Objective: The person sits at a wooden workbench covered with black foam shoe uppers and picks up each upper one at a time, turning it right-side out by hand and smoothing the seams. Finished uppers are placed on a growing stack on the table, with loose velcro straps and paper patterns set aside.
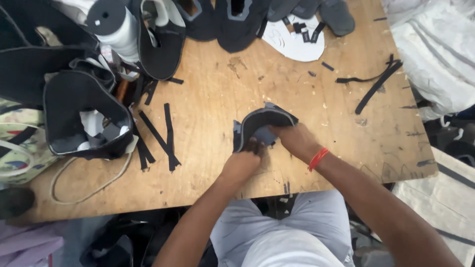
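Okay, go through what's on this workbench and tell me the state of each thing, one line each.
Curved black shoe piece: held up off the table, bent into an arch.
Left hand: gripping its lower end.
Right hand: gripping its right side.
Black strips: lying loose and flat.
White spool: standing upright.
Black bag: open, scraps inside.

Matt black-and-grey fabric shoe upper (261,126), rough scuffed plywood bench (217,89), matt black cloth strips (159,136), smooth white paper pattern (295,43).
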